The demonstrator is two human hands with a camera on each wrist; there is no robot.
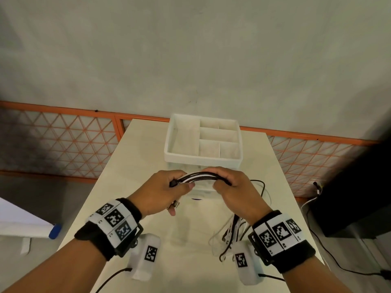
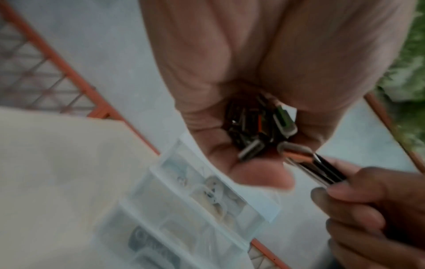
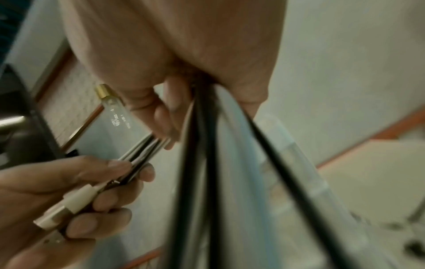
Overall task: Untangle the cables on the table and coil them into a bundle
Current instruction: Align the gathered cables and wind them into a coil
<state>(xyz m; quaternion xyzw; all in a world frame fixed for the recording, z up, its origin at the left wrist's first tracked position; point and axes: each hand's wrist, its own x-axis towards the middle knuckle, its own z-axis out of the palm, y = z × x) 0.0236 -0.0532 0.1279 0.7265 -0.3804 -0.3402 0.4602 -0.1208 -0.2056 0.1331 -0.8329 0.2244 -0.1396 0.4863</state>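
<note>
Black and white cables (image 1: 201, 178) run as a tight bundle between both hands, held above the table (image 1: 135, 166). My left hand (image 1: 169, 190) grips the end where the plugs (image 2: 257, 127) are gathered. My right hand (image 1: 230, 185) grips the other side of the bundle. From the right hand the loose cable tails (image 1: 234, 231) hang down to the table and loop out to the right. In the right wrist view the dark strands (image 3: 200, 163) drop past the palm, and the left hand's fingers (image 3: 110, 198) hold white connectors (image 3: 76, 202).
A white divided organiser tray (image 1: 203, 159) sits on a clear drawer box just beyond the hands. An orange-framed mesh barrier (image 1: 63, 140) runs behind the table. A dark cabinet (image 1: 359, 187) with floor wires stands at the right. A blue object (image 1: 55, 230) lies at the left.
</note>
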